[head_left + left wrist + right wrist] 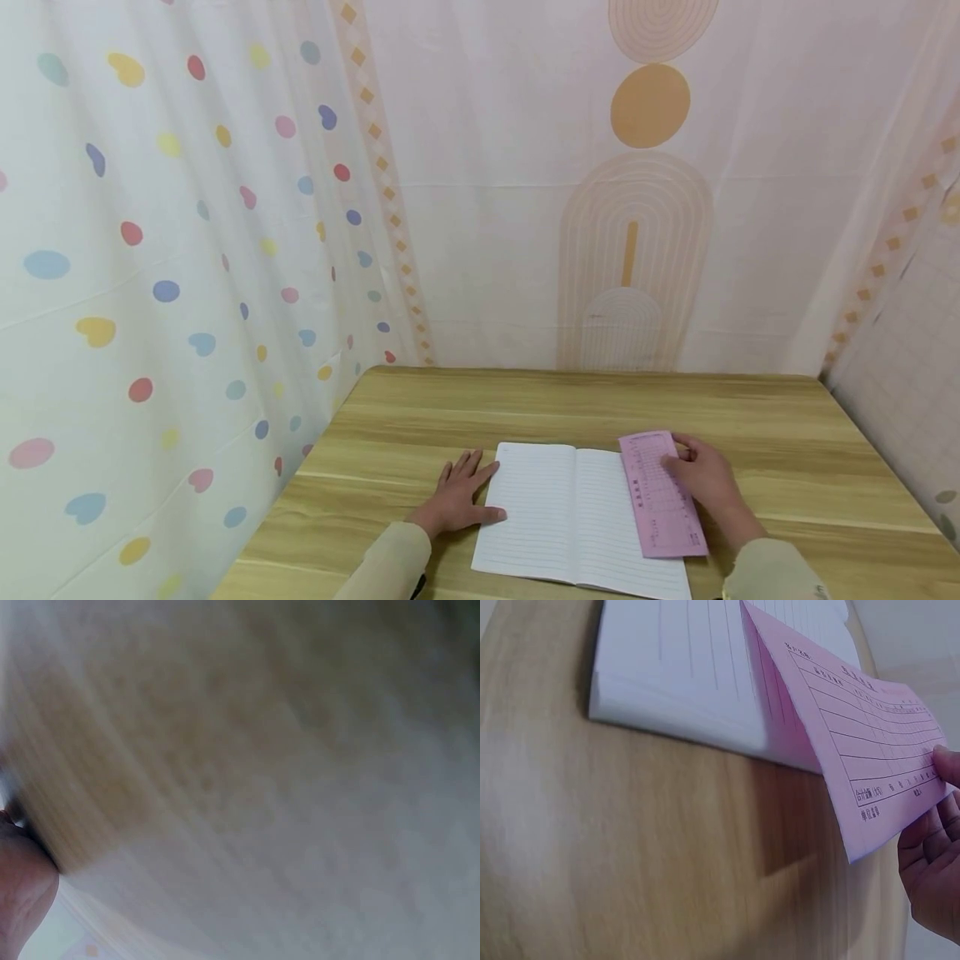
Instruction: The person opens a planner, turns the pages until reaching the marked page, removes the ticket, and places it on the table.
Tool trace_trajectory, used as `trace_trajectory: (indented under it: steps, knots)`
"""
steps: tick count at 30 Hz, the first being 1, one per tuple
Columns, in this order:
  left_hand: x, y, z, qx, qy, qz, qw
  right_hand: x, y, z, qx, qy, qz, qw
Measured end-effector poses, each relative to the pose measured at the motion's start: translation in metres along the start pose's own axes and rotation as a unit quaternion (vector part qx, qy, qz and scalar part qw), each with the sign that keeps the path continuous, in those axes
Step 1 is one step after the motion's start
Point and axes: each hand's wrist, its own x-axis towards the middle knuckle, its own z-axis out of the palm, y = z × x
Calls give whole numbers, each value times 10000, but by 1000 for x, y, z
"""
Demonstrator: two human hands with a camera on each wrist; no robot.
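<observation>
A notebook with ruled white pages [528, 512] lies spread wide on the wooden table. My left hand [461, 497] rests at its left edge, fingers straight, the thumb touching the page. On the other side, my right hand [705, 475] pinches a pink printed form [656, 500] by its right edge, thumb on top. In the right wrist view the form [862, 727] is tilted up off the table, partly over the notebook's right page [682, 667], and casts a shadow. The left wrist view is blurred and shows only a bit of the left hand [26, 892].
The wooden table [600, 404] reaches back to a pale curtain [487, 208] with arch patterns. Along the left side hangs a curtain with coloured dots and hearts [187, 333]. Another pale cloth [915, 375] borders the right edge.
</observation>
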Motion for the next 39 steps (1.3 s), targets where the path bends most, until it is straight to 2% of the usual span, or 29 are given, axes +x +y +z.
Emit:
trace_trajectory:
  steps: [11,23,32,39]
  knots:
    - [0,0,0,23,-80,-49,10000,4,19,-22,-66,171,176,9997]
    - [-3,6,-3,25,-92,-103,9999,0,29,-51,-19,295,403,9988]
    - [-3,6,-3,34,-84,-115,9999,-2,40,-64,-371,409,409,9976]
    - [-2,5,-3,23,-97,-108,9999,-1,46,-69,-728,454,226,9961]
